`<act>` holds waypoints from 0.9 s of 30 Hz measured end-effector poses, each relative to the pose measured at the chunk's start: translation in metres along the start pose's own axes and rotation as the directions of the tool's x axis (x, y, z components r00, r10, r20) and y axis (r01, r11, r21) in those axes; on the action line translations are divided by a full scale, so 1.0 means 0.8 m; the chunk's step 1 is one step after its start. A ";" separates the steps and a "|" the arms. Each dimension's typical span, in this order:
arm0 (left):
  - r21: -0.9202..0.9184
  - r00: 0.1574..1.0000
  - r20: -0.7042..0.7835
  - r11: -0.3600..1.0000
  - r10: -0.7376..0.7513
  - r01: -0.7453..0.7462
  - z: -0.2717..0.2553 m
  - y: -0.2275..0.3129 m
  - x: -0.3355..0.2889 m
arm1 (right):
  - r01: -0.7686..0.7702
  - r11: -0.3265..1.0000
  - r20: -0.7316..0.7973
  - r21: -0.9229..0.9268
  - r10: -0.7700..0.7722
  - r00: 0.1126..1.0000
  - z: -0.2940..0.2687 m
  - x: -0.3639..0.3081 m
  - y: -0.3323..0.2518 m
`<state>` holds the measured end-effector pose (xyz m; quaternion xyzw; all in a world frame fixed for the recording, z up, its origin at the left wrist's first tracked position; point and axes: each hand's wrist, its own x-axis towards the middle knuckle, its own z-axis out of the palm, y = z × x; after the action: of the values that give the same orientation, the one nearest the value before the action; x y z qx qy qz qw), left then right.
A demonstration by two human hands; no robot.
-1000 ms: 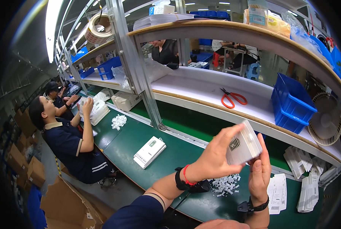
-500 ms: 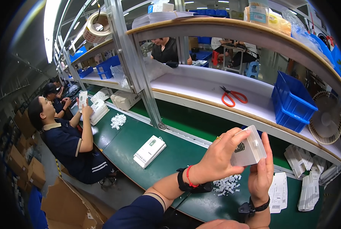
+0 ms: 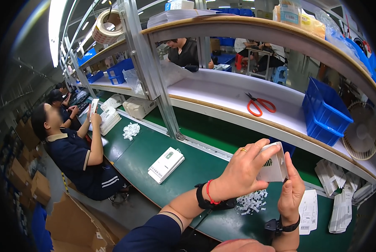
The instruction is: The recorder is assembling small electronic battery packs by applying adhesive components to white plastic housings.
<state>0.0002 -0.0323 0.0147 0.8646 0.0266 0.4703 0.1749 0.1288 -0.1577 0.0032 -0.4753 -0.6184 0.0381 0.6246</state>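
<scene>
A small white box [image 3: 273, 169] with a dark green printed patch is raised above the right part of the green bench. My left hand [image 3: 247, 166] grips it, fingers over the top and thumb along the lower edge. Against its right side my right hand [image 3: 291, 191] is closed, fingers upright at the edge and thumb near the bottom corner. Below the hands lies a heap of small white pieces [image 3: 251, 203]. Flat white printed cartons [image 3: 308, 212] lie beside my right wrist. A stack of white boxes [image 3: 166, 165] sits on the bench to the left.
Red-handled pliers [image 3: 260, 107] and stacked blue bins [image 3: 325, 112] occupy the shelf, with a fan [image 3: 361, 131] at its right end. More folded cartons [image 3: 341, 211] stand at far right. A co-worker [image 3: 72, 140] sits at left holding a white carton. An open cardboard box [image 3: 72, 224] is at lower left.
The small white box has turned so its side flap shows less, and my right thumb has come away from its bottom corner. The co-worker's carton is now seen more edge-on.
</scene>
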 end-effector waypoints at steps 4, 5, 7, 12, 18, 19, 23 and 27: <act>0.026 1.000 -0.014 1.000 -0.015 0.015 0.001 0.003 -0.001 | 0.042 0.999 0.006 -0.023 -0.042 0.999 0.000 0.002 0.002; 0.024 1.000 -0.015 1.000 -0.012 0.012 0.000 0.004 0.000 | 0.005 0.999 -0.009 0.037 -0.005 1.000 0.000 0.002 0.000; 0.155 0.997 0.082 0.988 -0.009 -0.004 -0.002 0.005 0.002 | -0.029 0.995 -0.024 0.094 0.031 0.999 -0.002 0.003 0.000; 0.200 0.992 0.118 0.977 0.051 -0.074 0.012 0.005 -0.002 | -0.350 0.895 -0.036 0.277 0.374 0.927 -0.017 0.005 -0.001; 0.187 0.988 0.132 0.976 0.084 -0.108 0.013 0.005 0.001 | -0.322 0.840 -0.086 0.436 0.395 0.915 -0.009 0.004 0.005; 0.171 0.987 0.137 0.980 0.083 -0.106 0.015 0.006 0.002 | -0.294 0.858 -0.115 0.421 0.372 0.921 -0.008 0.003 0.006; 0.295 0.994 0.063 0.953 -0.084 0.062 0.021 0.006 0.001 | -0.206 0.937 -0.290 0.283 0.289 0.913 -0.009 0.010 0.021; 0.287 0.989 0.116 0.956 -0.090 0.053 0.023 -0.008 0.002 | -0.173 0.914 -0.328 0.367 0.301 0.896 -0.019 0.014 0.031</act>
<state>0.0171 -0.0307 0.0050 0.9076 0.1136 0.3986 0.0675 0.1574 -0.1453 -0.0011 -0.4358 -0.4081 0.1253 0.7924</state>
